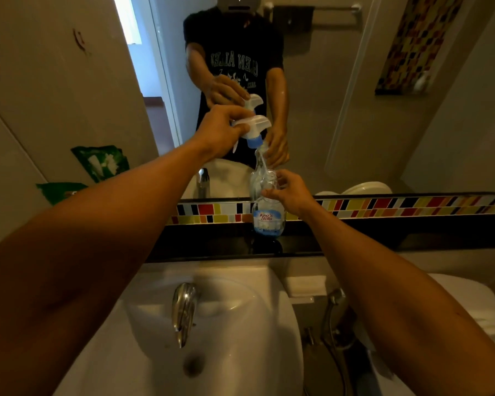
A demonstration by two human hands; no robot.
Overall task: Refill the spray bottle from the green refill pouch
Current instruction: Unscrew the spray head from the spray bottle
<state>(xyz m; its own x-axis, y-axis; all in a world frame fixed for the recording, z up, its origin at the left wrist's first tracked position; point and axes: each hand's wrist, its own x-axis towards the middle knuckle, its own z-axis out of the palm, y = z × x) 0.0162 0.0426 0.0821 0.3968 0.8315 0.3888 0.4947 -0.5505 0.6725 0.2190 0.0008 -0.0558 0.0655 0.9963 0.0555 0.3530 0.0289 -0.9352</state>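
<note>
gripping the bottle (268, 214) neck, right hand (290, 192) steadies it while left hand (220, 132) lifts the sprayer (252, 128); its tube could tip the bottle.

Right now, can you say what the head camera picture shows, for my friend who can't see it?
The left hand lifts the trigger sprayer out of the clear spray bottle, which the right hand steadies on a dark ledge by the mirror. The green refill pouch waits at the left, above a white sink.
</note>
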